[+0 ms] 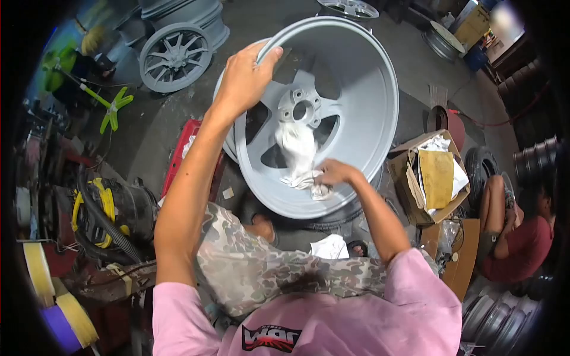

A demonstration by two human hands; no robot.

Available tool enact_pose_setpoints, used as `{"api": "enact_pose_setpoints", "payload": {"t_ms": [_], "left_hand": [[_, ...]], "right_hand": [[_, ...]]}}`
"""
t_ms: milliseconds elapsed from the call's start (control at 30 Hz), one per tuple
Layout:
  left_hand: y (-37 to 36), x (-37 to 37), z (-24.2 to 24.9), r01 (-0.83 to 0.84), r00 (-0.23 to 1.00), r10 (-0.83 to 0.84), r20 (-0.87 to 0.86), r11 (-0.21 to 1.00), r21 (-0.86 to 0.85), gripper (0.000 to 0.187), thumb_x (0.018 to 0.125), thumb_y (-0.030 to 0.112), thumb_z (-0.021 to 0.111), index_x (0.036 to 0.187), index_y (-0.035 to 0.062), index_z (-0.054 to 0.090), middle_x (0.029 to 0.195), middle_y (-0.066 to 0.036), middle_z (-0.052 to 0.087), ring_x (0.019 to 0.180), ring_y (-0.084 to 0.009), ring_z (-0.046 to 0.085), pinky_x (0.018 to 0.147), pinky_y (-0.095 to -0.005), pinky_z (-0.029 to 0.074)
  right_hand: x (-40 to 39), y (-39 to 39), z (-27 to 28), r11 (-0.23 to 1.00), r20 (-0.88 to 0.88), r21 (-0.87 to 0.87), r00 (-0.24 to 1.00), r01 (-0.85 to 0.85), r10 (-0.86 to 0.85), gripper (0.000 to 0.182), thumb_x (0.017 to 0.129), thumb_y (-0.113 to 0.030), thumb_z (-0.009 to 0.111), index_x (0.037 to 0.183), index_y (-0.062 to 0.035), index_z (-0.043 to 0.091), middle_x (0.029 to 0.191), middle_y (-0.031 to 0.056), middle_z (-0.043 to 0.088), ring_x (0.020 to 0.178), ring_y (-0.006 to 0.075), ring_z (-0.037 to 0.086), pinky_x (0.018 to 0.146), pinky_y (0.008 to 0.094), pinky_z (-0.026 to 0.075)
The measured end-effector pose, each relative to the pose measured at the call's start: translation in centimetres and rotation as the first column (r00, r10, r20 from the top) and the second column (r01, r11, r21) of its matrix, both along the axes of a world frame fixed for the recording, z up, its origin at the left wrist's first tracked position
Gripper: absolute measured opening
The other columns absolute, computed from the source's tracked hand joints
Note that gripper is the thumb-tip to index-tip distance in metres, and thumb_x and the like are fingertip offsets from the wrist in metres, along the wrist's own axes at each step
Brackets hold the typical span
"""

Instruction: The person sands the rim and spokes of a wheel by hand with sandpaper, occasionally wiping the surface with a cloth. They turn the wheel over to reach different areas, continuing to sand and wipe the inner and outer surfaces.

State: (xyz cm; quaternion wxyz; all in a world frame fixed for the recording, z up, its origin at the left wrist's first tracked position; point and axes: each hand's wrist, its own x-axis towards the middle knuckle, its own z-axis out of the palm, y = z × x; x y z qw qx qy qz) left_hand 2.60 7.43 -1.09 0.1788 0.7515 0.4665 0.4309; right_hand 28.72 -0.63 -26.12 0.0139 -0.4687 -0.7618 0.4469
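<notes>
A large grey wheel rim (pixel 371 89) stands tilted in front of me, its hollow barrel facing up toward the camera and its spokes at the bottom. My left hand (pixel 246 74) grips the rim's upper left edge, thumb over the lip. Inside the barrel, near the lower edge, my right hand (pixel 337 173) is closed on a white cloth (pixel 297 148). The cloth is bunched under my fingers and trails up over a spoke toward the hub. Part of it looks smeared by motion.
A cardboard box (pixel 409 178) with paper and white cloths stands at the right. Beyond it a person in a red shirt (pixel 522 249) crouches. Another grey rim (pixel 176 57) lies at upper left. A vacuum cleaner (pixel 127 207) and a red crate (pixel 178 157) are on the left.
</notes>
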Motion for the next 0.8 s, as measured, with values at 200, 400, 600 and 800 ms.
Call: {"api": "enact_pose_setpoints", "payload": {"t_ms": [200, 400, 600, 800], "left_hand": [[0.2, 0.4, 0.1, 0.037, 0.999, -0.037, -0.017, 0.999, 0.018, 0.041, 0.102, 0.037, 0.059, 0.116, 0.0009, 0.072, 0.083, -0.013, 0.065, 0.078, -0.0256, 0.060, 0.073, -0.0380, 0.048], [-1.1, 0.9, 0.0, 0.052, 0.998, -0.054, 0.020, 0.995, 0.089, 0.047, 0.103, 0.044, 0.059, 0.115, 0.0002, 0.072, 0.070, -0.005, 0.058, 0.068, -0.0141, 0.051, 0.065, -0.0343, 0.043], [-0.8, 0.5, -0.2, 0.035, 0.999, -0.036, 0.007, 0.998, 0.050, 0.047, 0.102, 0.043, 0.060, 0.115, -0.0009, 0.072, 0.068, -0.003, 0.053, 0.067, -0.0126, 0.047, 0.063, -0.0328, 0.041], [-0.9, 1.3, 0.0, 0.039, 0.999, -0.039, 0.000, 0.997, 0.068, 0.045, 0.102, 0.041, 0.060, 0.117, 0.0000, 0.072, 0.068, -0.003, 0.052, 0.068, -0.0127, 0.047, 0.064, -0.0330, 0.041]], "right_hand": [[3.5, -0.2, 1.2, 0.568, -0.613, -0.482, 0.206, 0.668, -0.763, 0.031, 0.097, -0.020, 0.064, 0.115, 0.0042, 0.071, 0.109, 0.0143, 0.074, 0.098, 0.0174, 0.071, 0.081, 0.0308, 0.056], [-0.8, 8.4, 4.6, 0.498, -0.656, 0.368, 0.599, 0.785, -0.460, 0.043, 0.101, -0.031, 0.063, 0.130, 0.0011, 0.059, 0.128, 0.0195, 0.060, 0.121, 0.0303, 0.059, 0.104, 0.0419, 0.045], [-3.1, 9.8, -0.8, 0.321, -0.517, 0.705, 0.768, 0.632, -0.378, 0.040, 0.096, -0.018, 0.059, 0.131, 0.0017, 0.057, 0.125, 0.0238, 0.056, 0.120, 0.0456, 0.054, 0.101, 0.0505, 0.045], [5.8, 11.9, -7.7, 0.340, -0.306, 0.422, 0.486, 0.840, -0.819, 0.047, 0.094, -0.025, 0.063, 0.135, -0.0020, 0.061, 0.117, 0.0252, 0.067, 0.107, 0.0422, 0.067, 0.091, 0.0468, 0.054]]}}
